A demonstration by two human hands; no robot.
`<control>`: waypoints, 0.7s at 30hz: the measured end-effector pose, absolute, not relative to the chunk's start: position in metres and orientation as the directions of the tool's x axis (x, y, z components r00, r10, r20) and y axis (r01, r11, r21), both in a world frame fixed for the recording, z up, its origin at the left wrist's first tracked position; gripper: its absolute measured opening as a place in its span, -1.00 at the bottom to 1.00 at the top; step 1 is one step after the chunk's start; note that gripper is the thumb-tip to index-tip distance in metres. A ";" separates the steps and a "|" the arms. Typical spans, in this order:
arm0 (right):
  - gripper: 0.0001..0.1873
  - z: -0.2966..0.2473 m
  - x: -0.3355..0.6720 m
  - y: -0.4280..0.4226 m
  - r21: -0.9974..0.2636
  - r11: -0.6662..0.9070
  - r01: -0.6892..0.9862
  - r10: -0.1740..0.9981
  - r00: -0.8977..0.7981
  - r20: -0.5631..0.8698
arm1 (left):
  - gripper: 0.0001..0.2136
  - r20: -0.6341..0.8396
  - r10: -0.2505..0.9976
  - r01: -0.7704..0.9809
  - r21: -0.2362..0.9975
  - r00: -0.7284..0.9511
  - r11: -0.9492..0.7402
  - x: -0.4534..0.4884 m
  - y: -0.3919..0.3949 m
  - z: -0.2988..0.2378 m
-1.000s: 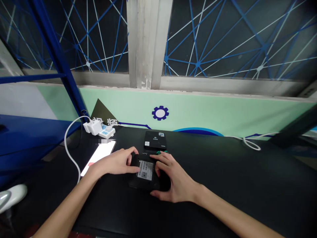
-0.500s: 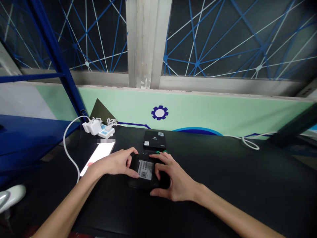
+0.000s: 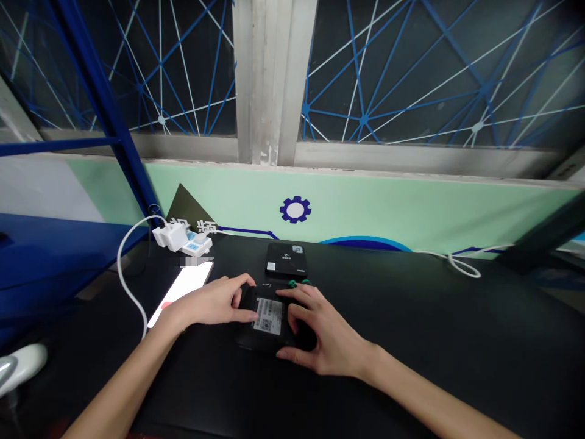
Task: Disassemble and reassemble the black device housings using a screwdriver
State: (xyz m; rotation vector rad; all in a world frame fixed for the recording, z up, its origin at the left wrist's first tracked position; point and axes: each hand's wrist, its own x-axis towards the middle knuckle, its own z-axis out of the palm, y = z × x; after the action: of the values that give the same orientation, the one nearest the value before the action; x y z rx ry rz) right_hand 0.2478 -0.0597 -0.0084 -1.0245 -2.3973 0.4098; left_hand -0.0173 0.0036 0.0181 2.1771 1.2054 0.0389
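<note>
A black box-like device point(image 3: 269, 316) with a white printed label facing up lies between my hands on the black table. My left hand point(image 3: 218, 301) grips its left side, thumb resting on the label's edge and fingers curled at the far left corner. From the right, my right hand point(image 3: 322, 334) spans it, with fingertips on the far edge and thumb on the near edge. Just beyond is a flat black box point(image 3: 286, 259) with a small QR sticker. Something green point(image 3: 293, 283) shows past my right fingertips, partly hidden, and a tiny light-coloured piece point(image 3: 266, 285) lies beside it.
A phone with a bright screen point(image 3: 185, 286) lies to the left, near a white power strip point(image 3: 197, 244) with a charger point(image 3: 171, 236) and looping cable. A white rounded device point(image 3: 25, 366) is at the left edge. Another white cable point(image 3: 464, 267) runs along the wall.
Almost nothing differs. The left thumb has slid slightly further onto the label; both hands keep their hold on the device. The view has shifted very slightly.
</note>
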 end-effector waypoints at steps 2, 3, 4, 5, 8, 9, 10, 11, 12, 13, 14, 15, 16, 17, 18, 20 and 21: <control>-0.55 -0.009 0.247 -0.059 -0.443 0.678 0.587 0.731 -0.600 0.324 | -0.44 -0.280 0.764 0.746 0.558 0.581 -0.363 -0.017 0.004 0.017; -0.55 -0.009 0.247 -0.059 -0.436 0.679 0.591 0.731 -0.602 0.323 | -0.44 -0.283 0.763 0.744 0.566 0.581 -0.355 -0.017 0.005 0.016; -0.54 -0.009 0.247 -0.059 -0.430 0.678 0.596 0.732 -0.601 0.321 | -0.44 -0.287 0.763 0.740 0.576 0.580 -0.346 -0.017 0.005 0.015; -0.54 -0.009 0.247 -0.059 -0.425 0.677 0.601 0.733 -0.600 0.319 | -0.44 -0.288 0.764 0.737 0.585 0.578 -0.337 -0.017 0.005 0.014; -0.53 -0.010 0.247 -0.058 -0.420 0.674 0.607 0.736 -0.600 0.313 | -0.44 -0.295 0.770 0.736 0.602 0.566 -0.310 -0.017 0.006 0.012; -0.53 -0.009 0.246 -0.058 -0.421 0.676 0.605 0.734 -0.603 0.312 | -0.44 -0.299 0.772 0.737 0.604 0.561 -0.302 -0.017 0.006 0.011; -0.52 -0.009 0.246 -0.058 -0.421 0.677 0.603 0.733 -0.605 0.311 | -0.44 -0.304 0.774 0.739 0.606 0.556 -0.294 -0.016 0.006 0.011; -0.52 -0.008 0.246 -0.058 -0.421 0.678 0.603 0.732 -0.606 0.310 | -0.44 -0.310 0.774 0.741 0.609 0.552 -0.285 -0.016 0.006 0.011; -0.52 -0.007 0.246 -0.058 -0.421 0.677 0.604 0.732 -0.607 0.308 | -0.43 -0.318 0.772 0.741 0.612 0.550 -0.276 -0.016 0.006 0.010; -0.51 -0.007 0.246 -0.058 -0.420 0.676 0.605 0.733 -0.607 0.306 | -0.43 -0.328 0.770 0.743 0.614 0.548 -0.267 -0.016 0.006 0.010; -0.51 -0.006 0.245 -0.058 -0.419 0.674 0.608 0.735 -0.608 0.301 | -0.43 -0.338 0.768 0.744 0.616 0.544 -0.257 -0.015 0.006 0.010; -0.51 -0.005 0.245 -0.058 -0.418 0.672 0.611 0.737 -0.608 0.297 | -0.42 -0.348 0.767 0.748 0.617 0.539 -0.245 -0.015 0.006 0.010; -0.50 -0.005 0.245 -0.058 -0.417 0.671 0.613 0.738 -0.608 0.293 | -0.42 -0.358 0.767 0.752 0.616 0.532 -0.234 -0.015 0.006 0.010; -0.50 -0.005 0.245 -0.058 -0.417 0.670 0.615 0.739 -0.608 0.290 | -0.42 -0.369 0.767 0.757 0.614 0.525 -0.223 -0.014 0.007 0.009; -0.50 -0.006 0.245 -0.057 -0.417 0.670 0.615 0.739 -0.609 0.290 | -0.42 -0.377 0.767 0.761 0.612 0.520 -0.216 -0.014 0.007 0.009; -0.49 -0.008 0.245 -0.057 -0.417 0.671 0.613 0.738 -0.607 0.295 | -0.43 -0.381 0.764 0.763 0.609 0.521 -0.216 -0.014 0.007 0.009; -0.49 -0.009 0.245 -0.056 -0.418 0.673 0.610 0.736 -0.607 0.298 | -0.43 -0.379 0.761 0.760 0.611 0.526 -0.222 -0.014 0.007 0.009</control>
State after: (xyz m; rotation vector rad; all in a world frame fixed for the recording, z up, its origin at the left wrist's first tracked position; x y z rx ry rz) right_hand 0.2454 -0.0564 -0.0088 -1.0467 -2.4398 0.3806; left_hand -0.0135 0.0074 0.0090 1.9861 1.2368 0.0014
